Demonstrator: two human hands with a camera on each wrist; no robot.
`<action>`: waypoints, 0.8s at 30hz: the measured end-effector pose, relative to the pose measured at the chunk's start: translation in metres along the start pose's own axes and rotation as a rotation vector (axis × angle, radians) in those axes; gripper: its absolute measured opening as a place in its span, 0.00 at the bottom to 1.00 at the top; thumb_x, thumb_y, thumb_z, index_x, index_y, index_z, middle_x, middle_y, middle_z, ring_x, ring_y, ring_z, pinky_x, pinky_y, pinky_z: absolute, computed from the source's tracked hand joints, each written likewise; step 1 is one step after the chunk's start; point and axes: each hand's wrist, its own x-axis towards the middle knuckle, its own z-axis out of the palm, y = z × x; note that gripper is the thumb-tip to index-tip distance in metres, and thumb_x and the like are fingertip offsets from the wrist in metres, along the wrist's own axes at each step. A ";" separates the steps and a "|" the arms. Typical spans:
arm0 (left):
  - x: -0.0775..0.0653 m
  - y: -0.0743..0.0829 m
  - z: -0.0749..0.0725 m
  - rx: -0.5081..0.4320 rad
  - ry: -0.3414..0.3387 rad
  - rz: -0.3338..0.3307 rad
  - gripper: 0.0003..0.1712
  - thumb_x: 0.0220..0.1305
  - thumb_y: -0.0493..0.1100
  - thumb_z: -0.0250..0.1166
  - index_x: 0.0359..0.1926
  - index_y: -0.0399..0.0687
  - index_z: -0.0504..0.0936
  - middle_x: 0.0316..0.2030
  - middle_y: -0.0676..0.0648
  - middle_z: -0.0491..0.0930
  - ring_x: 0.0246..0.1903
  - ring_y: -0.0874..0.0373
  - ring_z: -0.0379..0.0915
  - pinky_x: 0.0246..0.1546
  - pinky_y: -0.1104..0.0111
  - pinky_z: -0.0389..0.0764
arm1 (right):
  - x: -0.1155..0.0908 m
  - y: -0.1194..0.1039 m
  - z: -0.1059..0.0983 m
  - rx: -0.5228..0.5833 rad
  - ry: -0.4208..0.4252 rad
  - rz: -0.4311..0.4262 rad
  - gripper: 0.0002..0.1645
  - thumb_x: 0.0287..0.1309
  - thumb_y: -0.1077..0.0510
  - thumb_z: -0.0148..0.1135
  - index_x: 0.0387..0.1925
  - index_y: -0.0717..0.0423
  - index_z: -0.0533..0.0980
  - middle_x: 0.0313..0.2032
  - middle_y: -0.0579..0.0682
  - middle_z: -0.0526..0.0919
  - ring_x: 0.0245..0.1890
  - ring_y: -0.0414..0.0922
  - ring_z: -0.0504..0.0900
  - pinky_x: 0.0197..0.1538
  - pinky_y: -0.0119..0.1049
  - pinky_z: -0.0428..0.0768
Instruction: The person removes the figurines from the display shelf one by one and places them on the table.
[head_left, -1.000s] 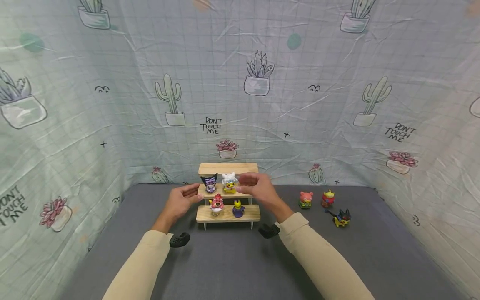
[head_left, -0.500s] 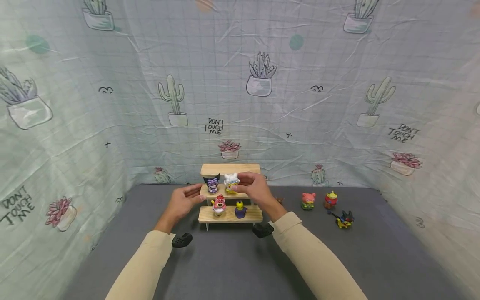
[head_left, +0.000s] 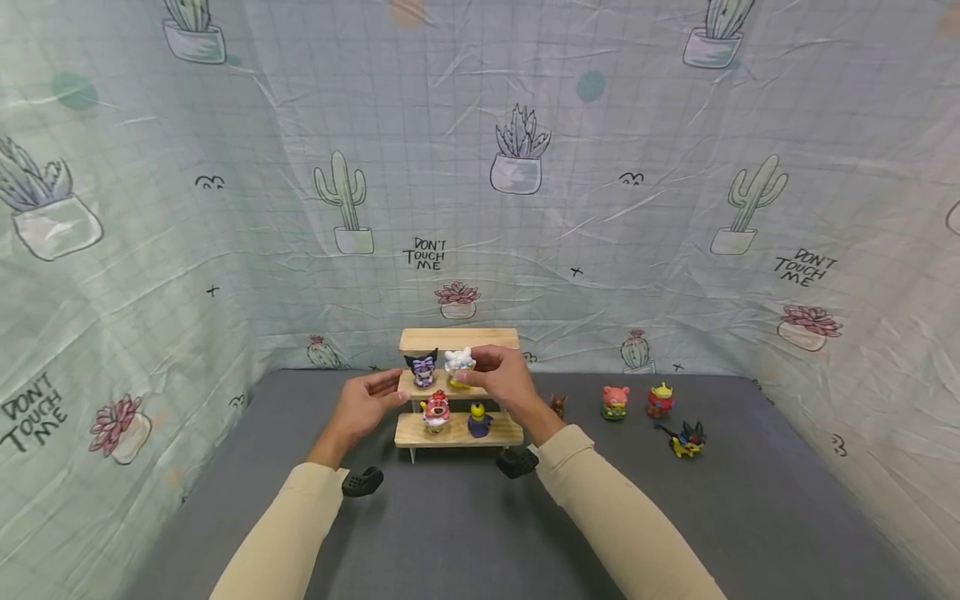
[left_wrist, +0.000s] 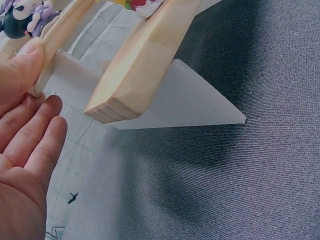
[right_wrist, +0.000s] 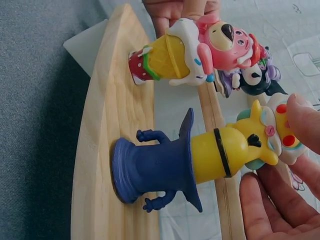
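Observation:
A three-tier wooden display shelf (head_left: 459,439) stands on the grey table. My left hand (head_left: 362,408) holds the left end of its middle tier, with the thumb (left_wrist: 25,67) on the board's edge and the fingers below and behind. My right hand (head_left: 504,383) pinches a yellow figurine with a white hat (head_left: 459,361) over the middle tier. Left of it stands a black-and-purple figurine (head_left: 422,369). The lower tier bears a pink bear figurine (right_wrist: 227,45) in an ice-cream outfit and a yellow figurine in a blue cape (right_wrist: 155,165), seen from behind.
On the table to the right stand a pink figurine (head_left: 615,402), a red one with a green head (head_left: 661,400), and a yellow-and-black one (head_left: 686,439). A small brown figurine (head_left: 558,406) is partly behind my right forearm. Patterned cloth (head_left: 465,217) hangs behind.
My right hand has shifted slightly left, its thumb now across the front of the white-hatted figurine. The brown figurine has come into view beside my forearm. The left hand stays in place.

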 end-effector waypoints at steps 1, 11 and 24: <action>0.000 0.000 0.000 -0.001 0.000 0.003 0.33 0.71 0.37 0.68 0.73 0.34 0.71 0.70 0.32 0.74 0.71 0.39 0.71 0.70 0.52 0.79 | 0.000 0.000 0.000 0.002 0.004 0.001 0.29 0.58 0.59 0.78 0.61 0.59 0.82 0.55 0.59 0.87 0.54 0.53 0.85 0.59 0.47 0.88; 0.001 -0.001 0.000 0.003 -0.002 0.011 0.33 0.71 0.37 0.68 0.73 0.34 0.70 0.70 0.32 0.73 0.71 0.38 0.72 0.69 0.52 0.80 | -0.002 0.001 0.004 -0.040 0.043 -0.002 0.25 0.56 0.57 0.80 0.56 0.57 0.85 0.51 0.56 0.89 0.50 0.49 0.87 0.53 0.44 0.90; -0.001 0.001 0.000 0.001 0.004 0.010 0.33 0.71 0.38 0.69 0.73 0.34 0.71 0.70 0.31 0.74 0.71 0.38 0.72 0.69 0.51 0.79 | -0.005 0.004 0.002 0.002 0.027 -0.037 0.24 0.58 0.60 0.78 0.55 0.61 0.82 0.53 0.59 0.87 0.58 0.56 0.86 0.60 0.48 0.89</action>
